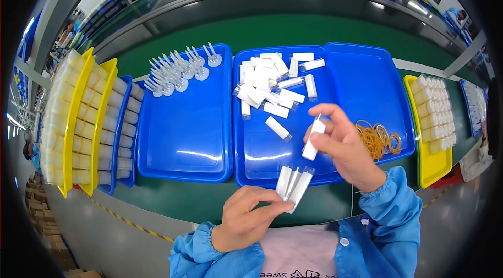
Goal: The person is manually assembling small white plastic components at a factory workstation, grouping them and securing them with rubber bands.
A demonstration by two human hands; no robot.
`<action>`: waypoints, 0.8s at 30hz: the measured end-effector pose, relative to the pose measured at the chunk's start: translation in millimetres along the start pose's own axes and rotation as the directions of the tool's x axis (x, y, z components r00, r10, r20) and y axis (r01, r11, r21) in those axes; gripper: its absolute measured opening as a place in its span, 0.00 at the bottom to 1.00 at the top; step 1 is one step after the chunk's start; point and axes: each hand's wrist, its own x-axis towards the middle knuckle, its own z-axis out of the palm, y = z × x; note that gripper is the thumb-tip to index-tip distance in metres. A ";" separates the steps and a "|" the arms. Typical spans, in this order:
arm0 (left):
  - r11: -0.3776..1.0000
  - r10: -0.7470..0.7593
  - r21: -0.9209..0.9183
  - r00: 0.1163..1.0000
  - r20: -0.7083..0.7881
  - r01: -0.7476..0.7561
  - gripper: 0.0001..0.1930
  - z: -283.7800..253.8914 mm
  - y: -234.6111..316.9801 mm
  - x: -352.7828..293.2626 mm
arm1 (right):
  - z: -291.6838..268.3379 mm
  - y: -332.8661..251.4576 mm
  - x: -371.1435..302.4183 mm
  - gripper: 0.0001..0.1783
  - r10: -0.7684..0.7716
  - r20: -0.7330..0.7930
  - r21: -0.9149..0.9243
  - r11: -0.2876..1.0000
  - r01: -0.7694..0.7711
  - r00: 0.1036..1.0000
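My left hand [245,219], low in front of me, pinches several white strips in clear sleeves [298,186] between thumb and fingers, fanned upright at the near edge of the middle blue tray [257,147]. To the right and farther off, my right hand [348,147] grips one white strip in a clear sleeve [316,136] by thumb and fingers, tilted over that tray. The two hands are apart. A loose pile of the same white strips [259,79] lies in the tray's far part, with one strip [277,127] nearer me.
Tan rubber bands [373,140] lie in the right blue tray [361,79]. Clear stemmed pieces with round bases [181,85] stand in the left blue tray [183,131]. Tilted yellow trays [79,121] with whitish cylinders flank the far left; another yellow tray [436,165] holds white cylinders at right.
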 end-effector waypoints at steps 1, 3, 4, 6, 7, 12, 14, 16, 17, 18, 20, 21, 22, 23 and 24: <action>1.000 0.005 -0.003 1.000 0.003 -0.005 0.18 1.2 0.8 1.8 | 1.3 0.5 -1.8 0.23 0.004 0.008 -0.011 1.000 -0.003 1.000; 1.000 0.010 -0.005 1.000 0.008 -0.010 0.18 3.7 1.7 4.7 | 2.9 2.4 -5.0 0.22 0.013 0.028 -0.031 0.999 -0.012 1.000; 1.000 0.015 -0.007 1.000 0.004 -0.015 0.18 5.0 1.9 4.6 | 3.7 3.1 -6.0 0.20 0.008 0.013 -0.041 0.999 -0.008 1.000; 1.000 0.026 -0.014 1.000 -0.005 -0.026 0.18 7.1 2.1 3.8 | 3.5 3.3 -6.3 0.20 -0.001 0.005 -0.070 0.998 0.001 1.000; 0.999 0.041 0.008 0.999 -0.007 -0.041 0.18 7.4 2.3 4.5 | 3.4 3.2 -6.5 0.20 -0.006 0.001 -0.085 0.996 0.006 1.000; 0.991 0.097 0.093 0.995 -0.003 -0.096 0.20 9.4 1.7 4.4 | 3.3 6.1 -9.0 0.19 -0.028 0.028 -0.081 0.996 0.030 0.999; 0.991 0.105 0.089 0.994 0.001 -0.105 0.21 7.2 4.1 6.1 | 2.0 2.6 -9.5 0.18 0.013 0.070 -0.084 0.996 -0.007 0.997; 0.991 0.111 0.077 0.994 0.009 -0.112 0.21 5.4 6.7 7.7 | -4.0 -5.4 -9.1 0.16 0.089 0.118 -0.110 0.991 -0.076 0.989; 0.991 0.111 0.068 0.994 0.013 -0.112 0.21 5.2 7.8 7.8 | -7.7 -6.8 -10.6 0.15 0.080 0.113 -0.147 0.987 -0.063 0.990; 0.992 0.110 0.061 0.994 0.015 -0.111 0.21 5.4 8.5 7.5 | -12.0 -8.0 -11.8 0.14 0.071 0.112 -0.184 0.982 -0.049 0.991; 0.992 0.107 0.070 0.994 0.006 -0.108 0.21 8.1 6.5 5.7 | -19.5 -9.5 -14.5 0.13 0.059 0.102 -0.221 0.975 -0.035 0.993; 0.992 0.109 0.070 0.994 0.007 -0.109 0.22 9.7 6.1 5.8 | -20.7 -8.1 -16.7 0.13 0.054 0.093 -0.232 0.972 -0.031 0.994; 0.992 0.111 0.062 0.994 0.024 -0.112 0.21 10.2 6.7 6.6 | -21.6 -5.8 -19.8 0.13 0.049 0.084 -0.242 0.970 -0.027 0.995; 0.992 0.113 0.053 0.993 0.041 -0.115 0.21 10.1 7.8 7.6 | -22.4 -4.7 -22.4 0.13 0.043 0.074 -0.253 0.967 -0.023 0.996; 0.992 0.114 0.044 0.991 0.064 -0.117 0.21 10.2 9.0 7.3 | -21.3 -4.9 -24.7 0.12 0.087 0.058 -0.221 0.973 -0.072 0.994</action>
